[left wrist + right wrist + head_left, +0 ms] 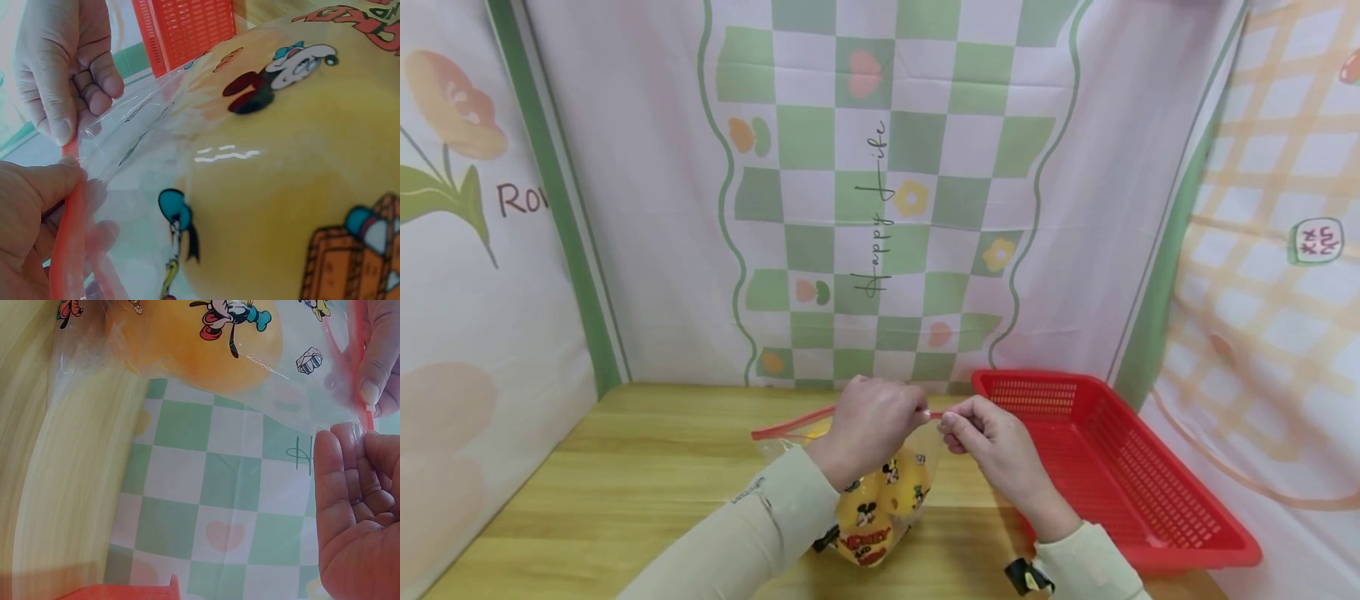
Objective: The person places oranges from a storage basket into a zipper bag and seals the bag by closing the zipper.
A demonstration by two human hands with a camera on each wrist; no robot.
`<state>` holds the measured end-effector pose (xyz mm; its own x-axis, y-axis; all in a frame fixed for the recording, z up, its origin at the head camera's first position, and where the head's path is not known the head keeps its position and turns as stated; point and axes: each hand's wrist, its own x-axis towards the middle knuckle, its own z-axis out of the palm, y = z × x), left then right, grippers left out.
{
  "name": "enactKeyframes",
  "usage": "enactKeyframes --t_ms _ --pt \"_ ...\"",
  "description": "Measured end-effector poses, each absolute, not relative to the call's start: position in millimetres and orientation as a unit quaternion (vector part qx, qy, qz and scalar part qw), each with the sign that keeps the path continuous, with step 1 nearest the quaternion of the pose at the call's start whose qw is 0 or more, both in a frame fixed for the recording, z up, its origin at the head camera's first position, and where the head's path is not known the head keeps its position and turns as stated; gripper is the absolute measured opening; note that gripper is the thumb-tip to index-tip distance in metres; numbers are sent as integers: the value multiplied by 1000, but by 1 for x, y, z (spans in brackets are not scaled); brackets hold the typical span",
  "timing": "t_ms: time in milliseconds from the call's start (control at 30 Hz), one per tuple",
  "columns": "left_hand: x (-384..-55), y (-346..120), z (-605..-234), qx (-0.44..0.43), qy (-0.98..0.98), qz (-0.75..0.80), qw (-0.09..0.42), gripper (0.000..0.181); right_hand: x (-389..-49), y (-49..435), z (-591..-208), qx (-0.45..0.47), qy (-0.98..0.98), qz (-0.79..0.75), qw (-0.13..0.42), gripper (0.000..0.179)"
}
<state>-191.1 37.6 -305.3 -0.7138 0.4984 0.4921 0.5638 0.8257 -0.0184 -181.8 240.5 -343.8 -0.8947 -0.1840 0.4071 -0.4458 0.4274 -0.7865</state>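
Note:
A clear zip bag printed with cartoon figures hangs just over the wooden table, with several round yellow-orange things inside it. Its red zip strip runs along the top. My left hand pinches the strip near its right end, where a small white slider shows by the thumb. With thumb and fingertips my right hand grips the bag's right top corner. Close up in the left wrist view, both thumbs press on the red strip, the two hands nearly touching.
A red plastic basket with slotted walls stands on the right of the wooden table. Behind the table hangs a green-and-white checked cloth, with more printed cloth at both sides.

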Motion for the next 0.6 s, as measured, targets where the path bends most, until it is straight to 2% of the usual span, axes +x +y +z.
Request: enactKeyframes --t_ms 600 --pt "-188 28 -312 -286 -916 -80 272 15 -181 240 -345 191 -834 498 140 17"
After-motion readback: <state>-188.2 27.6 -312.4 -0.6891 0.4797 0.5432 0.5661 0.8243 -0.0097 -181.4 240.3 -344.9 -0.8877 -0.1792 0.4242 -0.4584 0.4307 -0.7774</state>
